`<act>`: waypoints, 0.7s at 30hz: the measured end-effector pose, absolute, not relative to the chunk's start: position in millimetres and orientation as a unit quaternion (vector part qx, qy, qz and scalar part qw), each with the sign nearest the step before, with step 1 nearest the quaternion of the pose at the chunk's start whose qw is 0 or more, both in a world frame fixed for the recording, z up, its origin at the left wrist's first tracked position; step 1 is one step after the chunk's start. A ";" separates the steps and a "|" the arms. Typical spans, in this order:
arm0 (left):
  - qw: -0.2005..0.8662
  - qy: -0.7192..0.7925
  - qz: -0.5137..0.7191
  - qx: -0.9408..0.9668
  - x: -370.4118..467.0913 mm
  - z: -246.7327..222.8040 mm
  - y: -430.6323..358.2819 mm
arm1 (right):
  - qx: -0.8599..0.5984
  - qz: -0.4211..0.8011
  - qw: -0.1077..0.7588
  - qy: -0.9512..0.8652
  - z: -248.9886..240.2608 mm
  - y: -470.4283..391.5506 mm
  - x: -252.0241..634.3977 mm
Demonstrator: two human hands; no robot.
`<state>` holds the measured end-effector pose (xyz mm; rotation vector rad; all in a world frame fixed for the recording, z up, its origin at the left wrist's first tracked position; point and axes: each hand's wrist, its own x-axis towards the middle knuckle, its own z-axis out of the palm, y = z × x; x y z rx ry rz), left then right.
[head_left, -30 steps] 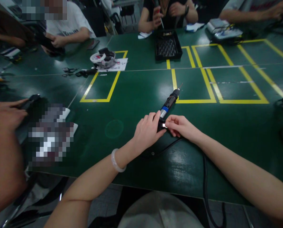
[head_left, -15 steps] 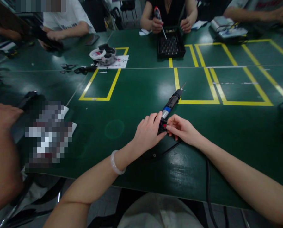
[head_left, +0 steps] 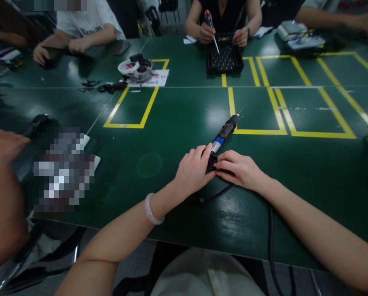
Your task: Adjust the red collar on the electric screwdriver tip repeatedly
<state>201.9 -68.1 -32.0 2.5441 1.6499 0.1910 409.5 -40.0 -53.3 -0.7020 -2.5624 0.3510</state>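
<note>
An electric screwdriver (head_left: 224,132) with a black body, a silver and blue band and a thin bit lies on the green table, its tip pointing away to the right. My left hand (head_left: 192,167) is closed around its rear part. At that rear end, dark inner parts (head_left: 212,161) show between my hands. The fingertips of my right hand (head_left: 244,169) are pinched together there, touching the rear end; what they hold is too small to name. A black cord (head_left: 223,191) curves on the table below my hands.
Yellow tape (head_left: 260,132) marks rectangles on the table (head_left: 177,107). Across it, a person holds a screwdriver (head_left: 212,31) over a black tray (head_left: 225,68). Tape rolls (head_left: 134,68) lie on paper at the far left. Another person's arm (head_left: 5,197) is close on my left.
My right fingers have closed in against the screwdriver's rear end, and the small red part seen at them earlier is now hidden. My left hand keeps its hold.
</note>
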 end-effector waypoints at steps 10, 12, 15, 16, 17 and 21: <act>0.064 0.549 0.054 0.831 204.0 -27.2 -67.3 | -0.245 0.109 0.257 -0.928 -55.6 -43.1 410.0; 0.064 0.551 0.055 0.830 203.8 -27.4 -67.1 | -0.245 0.107 0.261 -0.928 -55.3 -43.2 409.4; 0.061 0.550 0.058 0.831 203.7 -28.6 -67.5 | -0.247 0.106 0.263 -0.926 -54.8 -42.5 408.7; 0.059 0.549 0.058 0.832 203.8 -28.9 -67.7 | -0.247 0.106 0.264 -0.926 -54.7 -42.0 408.6; 0.056 0.548 0.056 0.833 203.9 -29.1 -67.9 | -0.246 0.107 0.265 -0.926 -54.6 -41.4 408.7; 0.043 0.549 0.043 0.834 205.1 -28.5 -68.6 | -0.250 0.126 0.277 -0.919 -54.5 -39.9 410.0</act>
